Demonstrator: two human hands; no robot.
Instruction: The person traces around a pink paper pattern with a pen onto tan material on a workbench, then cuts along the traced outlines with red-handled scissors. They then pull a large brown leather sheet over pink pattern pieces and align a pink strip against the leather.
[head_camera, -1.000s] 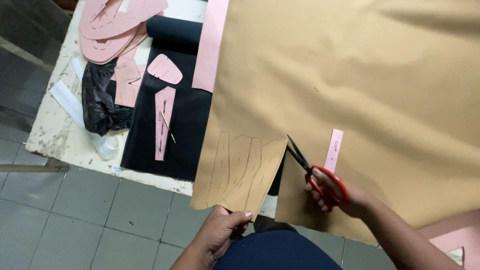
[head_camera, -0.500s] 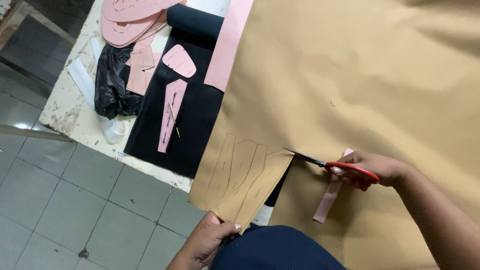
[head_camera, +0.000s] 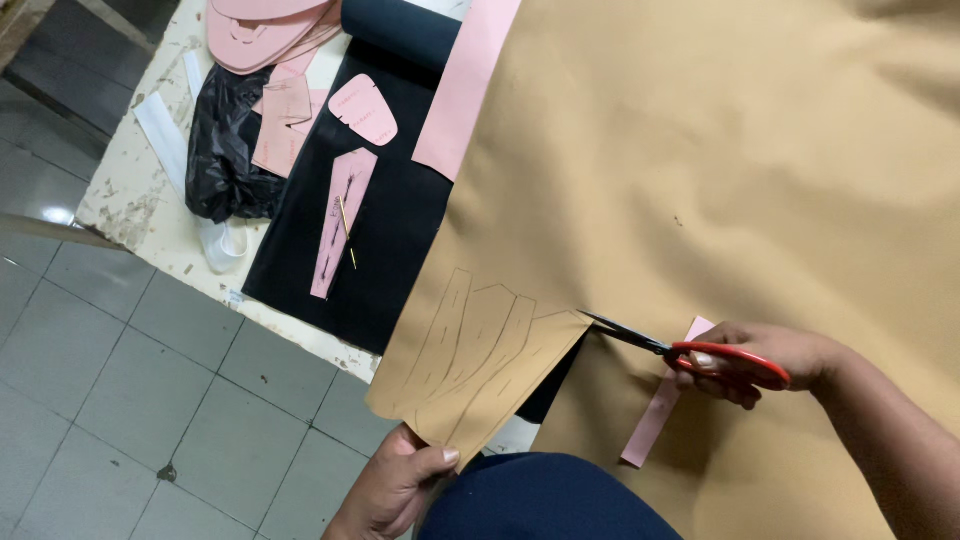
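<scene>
Tan sheet (head_camera: 700, 150) covers most of my table (head_camera: 120, 200), front edge hanging toward me; looks thin, floppy, light, likely smooth. Traced flap (head_camera: 480, 370) sags at cut edge, so best held close to cut line. My left hand (head_camera: 395, 490) pinches flap's bottom corner. My right hand (head_camera: 770, 360) closed in red-handled scissors (head_camera: 690, 352), blades at slit, pink strip (head_camera: 665, 405) tucked beneath.

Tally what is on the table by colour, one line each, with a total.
Tan: 1, the big sheet
Dark navy: 1, the fabric sheet
Black: 1, the plastic bag
Red-handled: 1, the scissors
White: 1, the strip
Pink: 6 separate pattern pieces, plus a stack too overlapped to count
Total: 11, stack aside
</scene>
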